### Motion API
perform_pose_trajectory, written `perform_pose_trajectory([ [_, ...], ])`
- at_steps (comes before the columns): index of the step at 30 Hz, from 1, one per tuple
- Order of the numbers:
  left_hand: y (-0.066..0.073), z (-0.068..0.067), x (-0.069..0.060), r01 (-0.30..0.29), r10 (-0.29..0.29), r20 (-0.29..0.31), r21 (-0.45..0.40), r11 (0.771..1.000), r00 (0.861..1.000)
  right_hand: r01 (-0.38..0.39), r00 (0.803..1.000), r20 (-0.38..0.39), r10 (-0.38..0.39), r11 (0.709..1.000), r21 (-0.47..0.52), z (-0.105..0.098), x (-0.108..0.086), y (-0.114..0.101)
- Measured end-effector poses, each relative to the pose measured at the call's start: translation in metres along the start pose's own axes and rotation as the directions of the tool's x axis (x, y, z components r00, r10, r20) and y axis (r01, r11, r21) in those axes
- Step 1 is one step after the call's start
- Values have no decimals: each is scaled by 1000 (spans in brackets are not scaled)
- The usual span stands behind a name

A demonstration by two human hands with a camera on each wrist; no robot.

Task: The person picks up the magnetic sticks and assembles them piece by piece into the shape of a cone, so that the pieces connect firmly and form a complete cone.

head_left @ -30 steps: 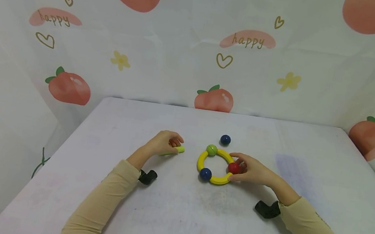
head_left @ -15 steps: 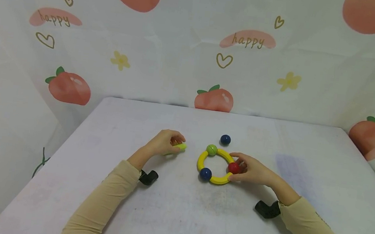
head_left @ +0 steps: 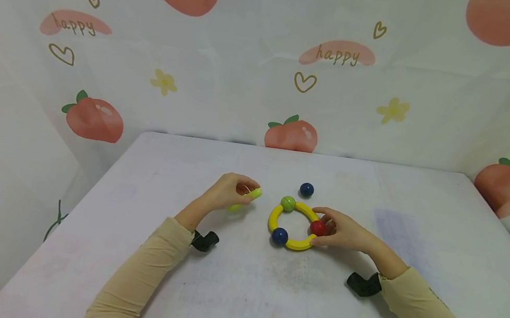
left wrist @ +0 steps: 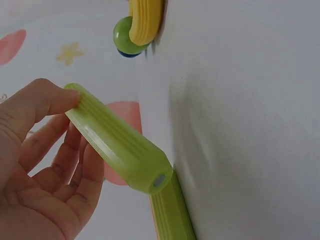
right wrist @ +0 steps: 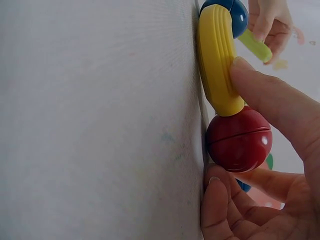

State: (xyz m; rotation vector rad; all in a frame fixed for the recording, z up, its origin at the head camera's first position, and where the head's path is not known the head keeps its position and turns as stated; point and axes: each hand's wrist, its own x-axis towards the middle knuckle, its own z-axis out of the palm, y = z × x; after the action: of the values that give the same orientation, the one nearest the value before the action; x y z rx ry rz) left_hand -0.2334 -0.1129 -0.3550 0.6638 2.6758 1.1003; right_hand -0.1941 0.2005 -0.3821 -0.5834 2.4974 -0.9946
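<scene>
My left hand [head_left: 228,191] pinches one end of a light green ribbed rod [left wrist: 117,140] between thumb and fingers, holding it tilted above the table. A grey dot shows in the rod's free end. Below it a second green rod [left wrist: 173,210] lies on the table, partly hidden. Flat on the table, a toy ring of curved yellow rods [head_left: 297,245] is joined by a green ball [head_left: 287,203], a blue ball [head_left: 280,236] and a red ball [head_left: 317,228]. My right hand [head_left: 345,233] holds the ring at the red ball, its thumb on a yellow rod [right wrist: 217,65].
A loose dark blue ball [head_left: 306,190] sits behind the ring. The white table [head_left: 239,293] ends at a cloth backdrop printed with peaches. Black wrist devices [head_left: 363,284] hang under both sleeves.
My left hand has lifted the green rod and moved it right and away from me, uncovering more of the second green rod. The right hand and ring have stayed still.
</scene>
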Motion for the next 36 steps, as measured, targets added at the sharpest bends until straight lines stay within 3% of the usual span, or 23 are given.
perform_pose_trajectory([
  [5,1,1,0,-2,2,-1,-88,996,1000,1,1000,2,-1,1000,1,0,0,-1],
  [13,3,5,2,-73,71,-18,-132,989,997,0,1000,6,0,1000,3,-1,0,-1],
  [24,10,9,8,-146,120,-138,-199,969,983,5,1000,8,-5,1000,1,0,-1,-1],
  [36,21,9,10,-150,93,-207,-282,947,974,5,999,31,-6,1000,20,-2,-1,0],
])
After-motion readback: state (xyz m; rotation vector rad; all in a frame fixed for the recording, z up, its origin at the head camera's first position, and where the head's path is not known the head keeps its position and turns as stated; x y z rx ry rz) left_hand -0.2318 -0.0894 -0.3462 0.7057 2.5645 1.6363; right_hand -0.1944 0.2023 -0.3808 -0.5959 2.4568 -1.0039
